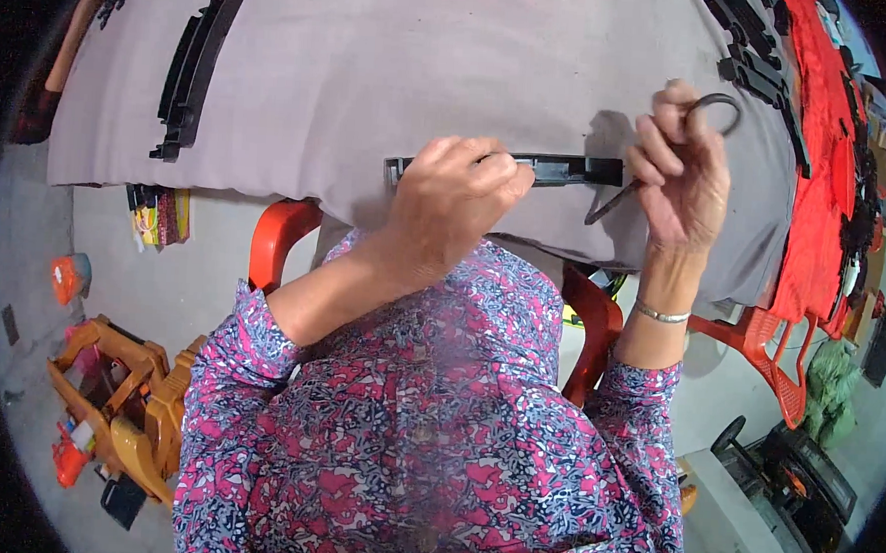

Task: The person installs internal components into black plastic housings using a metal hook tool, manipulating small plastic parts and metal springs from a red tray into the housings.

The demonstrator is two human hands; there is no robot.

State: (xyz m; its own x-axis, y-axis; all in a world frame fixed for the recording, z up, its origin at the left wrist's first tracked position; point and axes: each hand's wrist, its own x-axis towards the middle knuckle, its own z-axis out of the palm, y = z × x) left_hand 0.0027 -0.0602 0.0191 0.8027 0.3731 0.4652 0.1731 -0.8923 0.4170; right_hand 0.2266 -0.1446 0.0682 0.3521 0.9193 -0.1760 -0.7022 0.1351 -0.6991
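A long black plastic strip (579, 170) with small compartments along it lies crosswise near the front edge of the cloth-covered table. My left hand (457, 202) is closed over its left half, and my palm and fingers hide that stretch. To the right, my right hand (684, 169) is raised beside the strip's right end, fingers curled round a dark tool (720, 99). A ring-shaped handle shows above that hand, and a narrow pointed end sticks out below it toward the strip. The tool's middle is hidden in my grip.
Similar black strips (201, 69) lie at the table's left, with more black pieces (764, 78) at the far right. Grey cloth (353, 82) covers the table. Red cloth (814, 176) hangs beside it. Red chair arms (282, 243) flank me; a brown plastic item (121, 390) stands on the floor.
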